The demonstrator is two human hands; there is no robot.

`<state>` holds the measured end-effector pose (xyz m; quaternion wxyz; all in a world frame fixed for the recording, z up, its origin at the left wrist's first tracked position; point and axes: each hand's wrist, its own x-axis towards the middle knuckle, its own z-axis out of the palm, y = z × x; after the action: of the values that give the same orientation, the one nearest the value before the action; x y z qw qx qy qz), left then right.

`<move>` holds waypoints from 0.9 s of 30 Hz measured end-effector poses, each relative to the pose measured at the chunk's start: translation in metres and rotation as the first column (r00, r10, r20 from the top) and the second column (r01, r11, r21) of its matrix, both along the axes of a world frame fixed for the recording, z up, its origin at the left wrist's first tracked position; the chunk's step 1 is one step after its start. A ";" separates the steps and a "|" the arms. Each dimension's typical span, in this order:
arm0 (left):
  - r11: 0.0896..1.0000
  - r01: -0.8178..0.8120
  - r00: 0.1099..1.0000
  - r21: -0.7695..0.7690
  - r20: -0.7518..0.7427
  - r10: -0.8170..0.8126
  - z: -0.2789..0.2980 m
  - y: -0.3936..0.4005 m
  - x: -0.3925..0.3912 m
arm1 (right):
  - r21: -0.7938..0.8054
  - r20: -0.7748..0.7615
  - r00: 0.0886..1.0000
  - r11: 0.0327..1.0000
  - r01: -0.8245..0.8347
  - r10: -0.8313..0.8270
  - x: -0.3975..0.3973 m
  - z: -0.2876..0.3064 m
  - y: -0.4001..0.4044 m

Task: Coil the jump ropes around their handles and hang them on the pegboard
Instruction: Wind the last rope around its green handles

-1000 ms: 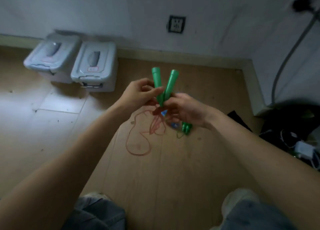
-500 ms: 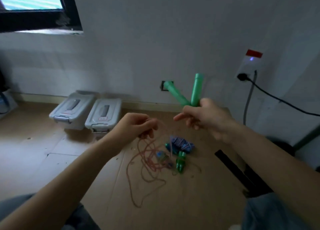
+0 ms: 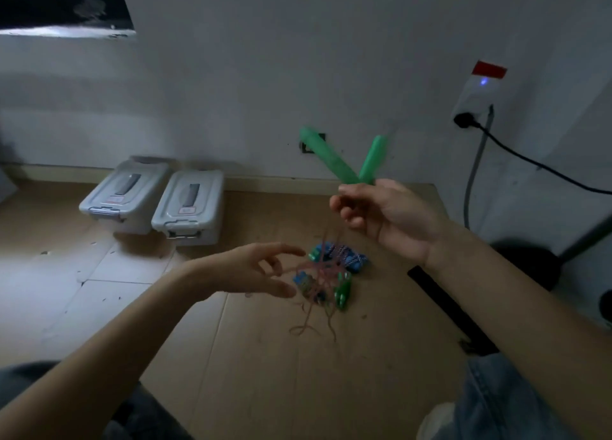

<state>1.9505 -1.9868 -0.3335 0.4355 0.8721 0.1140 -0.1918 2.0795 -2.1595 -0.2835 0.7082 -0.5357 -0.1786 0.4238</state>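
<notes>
Change: half a second ago your left hand point(image 3: 251, 270) pinched the pink rope point(image 3: 318, 274); now its fingers are spread and released, with the strands draped just off the fingertips. Your right hand point(image 3: 387, 217) has kept its grip, and the two handles have splayed wider.
Right hand: clenched round the lower ends of both green handles point(image 3: 344, 161), which fan up in a V toward 11 and 1 o'clock.
Left hand: palm turned inward, thumb lowest, fingers pointing to 3 o'clock.
Rope: hangs from your right fist toward 6 o'clock, its tail lying on the floor point(image 3: 265, 373).
Hard to see: the rope is motion-blurred, so whether it touches your left fingers I cannot tell; the handle bases are hidden in your fist.
Floor pile: further ropes point(image 3: 341, 274), blue and green, lie behind the tangle.
Outward: two grey lidded bins point(image 3: 155, 201) stand at 10 o'clock against the wall.
</notes>
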 end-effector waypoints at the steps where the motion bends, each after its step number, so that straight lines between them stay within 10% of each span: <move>1: 0.996 0.063 0.998 0.065 0.010 -0.064 -0.003 -0.006 0.001 | 0.058 -0.040 0.999 0.998 -0.022 0.025 -0.002 0.002 0.001; 5: 0.989 0.016 0.954 0.146 0.294 -0.059 -0.015 -0.035 0.007 | 0.233 -0.197 0.974 0.970 -0.063 0.111 -0.006 0.006 0.004; 8: 0.937 -0.100 0.930 -0.334 0.304 0.207 -0.008 -0.039 0.005 | 0.159 -0.186 0.982 0.985 0.066 -0.036 0.001 0.003 0.003; 11: 0.664 -0.124 0.957 -0.737 0.087 0.276 0.010 -0.035 -0.001 | 0.023 -0.147 0.983 0.994 0.110 -0.106 0.006 -0.004 -0.004; 15: 0.518 -0.232 0.930 -0.823 -0.031 0.367 0.029 -0.034 -0.006 | -0.344 0.042 0.985 0.928 -0.144 0.169 0.004 -0.011 -0.014; 19: 0.308 -0.277 0.879 -0.910 -0.110 0.465 0.040 -0.026 -0.010 | -0.481 0.287 0.796 0.798 -0.362 0.534 -0.020 -0.014 -0.014; 23: 0.221 -0.288 0.852 -0.932 -0.144 0.503 0.044 -0.021 -0.011 | -0.412 0.583 0.750 0.909 -0.060 0.314 -0.032 -0.025 -0.003; 27: 0.243 -0.473 0.697 -0.847 -0.191 0.691 0.036 -0.002 -0.012 | -0.498 0.834 0.431 0.804 0.324 0.344 -0.018 -0.021 -0.008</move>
<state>1.9386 -1.9892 -0.2974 0.8508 0.4463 0.2721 0.0542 2.0614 -2.1680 -0.3042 0.2911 -0.8674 -0.3889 0.1077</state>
